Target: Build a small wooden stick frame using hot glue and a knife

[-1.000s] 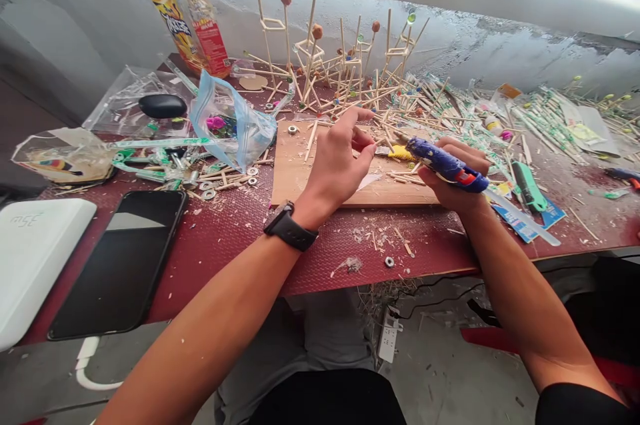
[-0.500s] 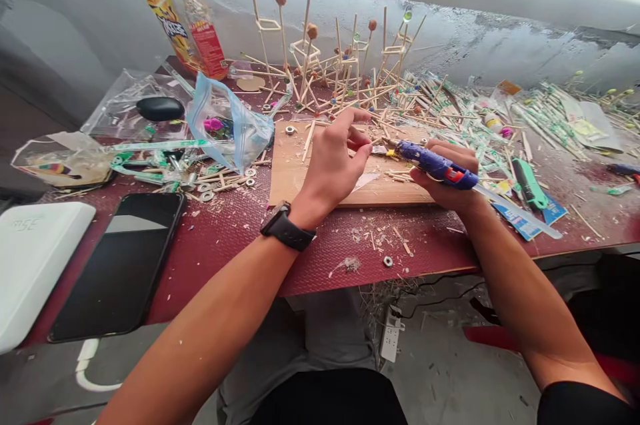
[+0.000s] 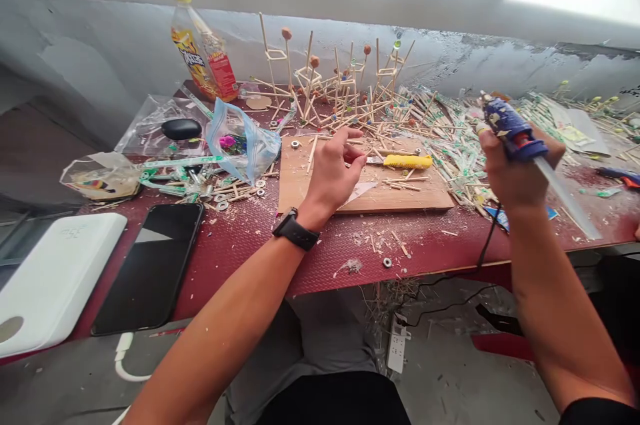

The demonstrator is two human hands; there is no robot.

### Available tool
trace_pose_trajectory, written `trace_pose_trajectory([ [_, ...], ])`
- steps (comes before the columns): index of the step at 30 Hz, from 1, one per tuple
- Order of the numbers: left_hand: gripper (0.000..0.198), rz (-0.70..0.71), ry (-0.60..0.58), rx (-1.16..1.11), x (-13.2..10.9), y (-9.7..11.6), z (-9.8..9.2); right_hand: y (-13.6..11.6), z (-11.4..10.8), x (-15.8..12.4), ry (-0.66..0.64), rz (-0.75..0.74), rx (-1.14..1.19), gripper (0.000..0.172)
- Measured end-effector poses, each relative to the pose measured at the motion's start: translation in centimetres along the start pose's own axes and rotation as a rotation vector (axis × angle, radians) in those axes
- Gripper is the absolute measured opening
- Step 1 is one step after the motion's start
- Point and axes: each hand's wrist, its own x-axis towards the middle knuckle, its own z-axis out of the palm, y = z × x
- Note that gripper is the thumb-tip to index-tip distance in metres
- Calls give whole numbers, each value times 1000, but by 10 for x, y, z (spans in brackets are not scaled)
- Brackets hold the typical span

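Right now our right hand (image 3: 517,175) is closed tight around a blue plastic hot-glue gun (image 3: 505,122). We hold it up off the dark red table (image 3: 250,238), to the right of the flat rectangular wooden board (image 3: 400,197). Its nozzle points away from us, and a clear glue stick (image 3: 565,198) juts from its back toward us. Its black cord (image 3: 487,238) drops past the table edge, right of the board.

Our left hand (image 3: 330,172), with a black wristwatch (image 3: 295,233), rests on the left half of the board. Thumb and forefinger are drawn together in a pinch, though what sits between them is too small for us to tell. Just right of those fingertips a yellow-handled craft knife (image 3: 407,161) lies on the board, blade toward them, among loose short wooden sticks (image 3: 400,182).

Behind the board stand upright frames of thin wooden sticks (image 3: 340,78) topped with small balls. Left of the board lie a blue-tinted clear zip bag (image 3: 245,138) and some metal washers (image 3: 220,202), and farther left a black phone (image 3: 150,265).

We judge the gun to be off the work, with the piece kept in place by the left hand alone. Any further gluing would call for bringing the nozzle down over the board to the pinch. The fingers must stay clear of the hot tip, and the cord clear of the stick frames.
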Motion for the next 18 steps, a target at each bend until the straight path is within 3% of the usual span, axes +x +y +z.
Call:
trace_pose_trajectory([
  [2, 43, 2, 2, 10, -1, 0, 1, 24, -20, 9, -36, 68, -151, 64],
  [4, 42, 12, 1, 35, -1, -1, 1, 50, -45, 13, -92, 35, -263, 72],
  [8, 42, 45, -16, 89, -2, -1, 2, 112, -94, 9, -291, -21, -389, 63],
  [10, 41, 40, -19, 89, -2, -1, 2, 145, -113, 7, -420, 55, -481, 49],
  [13, 42, 10, -25, 66, -1, -1, 1, 186, -126, 9, -663, 218, -560, 45],
  [18, 45, -51, -35, 4, -1, -1, 2, 218, -125, 20, -824, 210, -491, 32],
])
